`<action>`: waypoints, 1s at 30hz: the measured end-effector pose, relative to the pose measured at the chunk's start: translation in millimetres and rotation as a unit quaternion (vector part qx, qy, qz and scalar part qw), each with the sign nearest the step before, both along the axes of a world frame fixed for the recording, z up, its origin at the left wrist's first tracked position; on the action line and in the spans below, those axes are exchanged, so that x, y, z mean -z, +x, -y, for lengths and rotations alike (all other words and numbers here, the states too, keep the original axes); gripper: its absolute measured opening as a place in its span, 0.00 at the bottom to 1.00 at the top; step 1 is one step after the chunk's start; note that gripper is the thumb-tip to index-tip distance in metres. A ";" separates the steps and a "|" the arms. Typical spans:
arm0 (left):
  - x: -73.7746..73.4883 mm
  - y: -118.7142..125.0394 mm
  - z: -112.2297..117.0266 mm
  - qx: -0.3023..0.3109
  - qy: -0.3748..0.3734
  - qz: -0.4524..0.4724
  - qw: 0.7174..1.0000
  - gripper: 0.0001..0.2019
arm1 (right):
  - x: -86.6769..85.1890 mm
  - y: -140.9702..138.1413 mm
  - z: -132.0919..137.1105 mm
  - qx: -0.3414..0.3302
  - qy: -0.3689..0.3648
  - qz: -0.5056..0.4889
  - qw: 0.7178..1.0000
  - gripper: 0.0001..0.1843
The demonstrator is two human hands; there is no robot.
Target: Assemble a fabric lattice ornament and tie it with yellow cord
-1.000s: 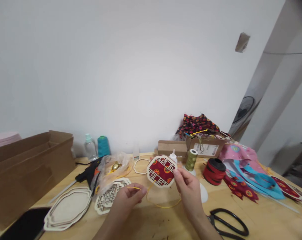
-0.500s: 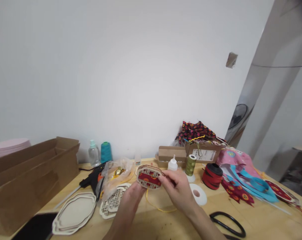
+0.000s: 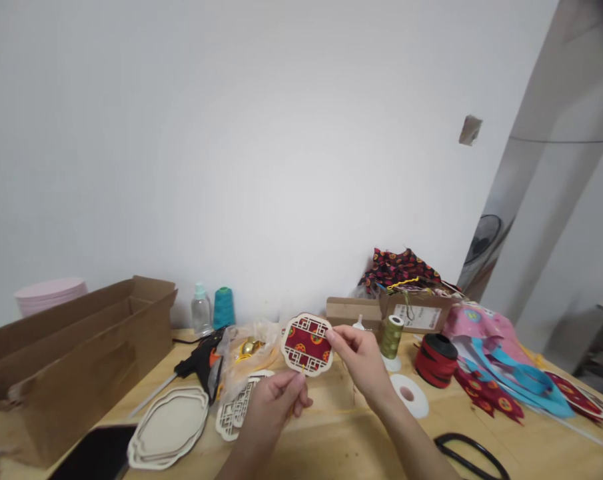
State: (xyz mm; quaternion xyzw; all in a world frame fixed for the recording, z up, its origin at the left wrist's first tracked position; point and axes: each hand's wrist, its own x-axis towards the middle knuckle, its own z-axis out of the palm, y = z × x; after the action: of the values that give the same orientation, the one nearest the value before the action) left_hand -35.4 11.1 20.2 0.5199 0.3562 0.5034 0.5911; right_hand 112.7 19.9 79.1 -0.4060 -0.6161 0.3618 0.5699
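A wooden lattice ornament with scalloped edges and red patterned fabric behind its openwork is held up, its front facing me. My right hand pinches its right edge between thumb and fingers. Just below, my left hand is closed, thumb against fingers, on a yellow cord at the ornament's lower edge. More yellow cord trails off to the right over the table. Behind my left hand lie loose pale lattice panels, partly covered by it.
To the left are a long cardboard box, stacked scalloped wooden plates, a black glue gun and a plastic bag. Rightward stand a green thread spool, red cord spool, white roll and black-handled scissors.
The ornament has been raised and turned so its front faces me more fully. My left hand has moved from its lower left edge to the cord below. The view has shifted slightly left.
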 end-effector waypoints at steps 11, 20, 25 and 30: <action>-0.8 9.0 6.9 -0.044 0.054 -0.110 0.992 0.16 | 32.5 4.8 -3.3 0.030 -0.033 -0.049 0.998 0.22; 1.9 2.0 9.6 -0.055 0.112 -0.260 0.958 0.16 | 40.9 3.2 -3.9 0.028 -0.027 -0.056 0.998 0.21; 6.2 -2.6 2.9 -0.103 0.138 -0.260 0.950 0.09 | 42.9 -0.1 -4.7 0.029 -0.026 -0.082 0.996 0.20; 6.9 -4.2 -1.9 -0.135 0.173 -0.196 0.956 0.06 | 44.0 -2.8 -4.5 0.023 -0.031 -0.104 0.994 0.20</action>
State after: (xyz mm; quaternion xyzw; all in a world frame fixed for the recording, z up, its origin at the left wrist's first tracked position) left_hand -39.5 13.0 13.3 0.6498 0.4393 0.5207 0.3372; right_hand 109.9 24.4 35.1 -0.3981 -0.5326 0.4073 0.6261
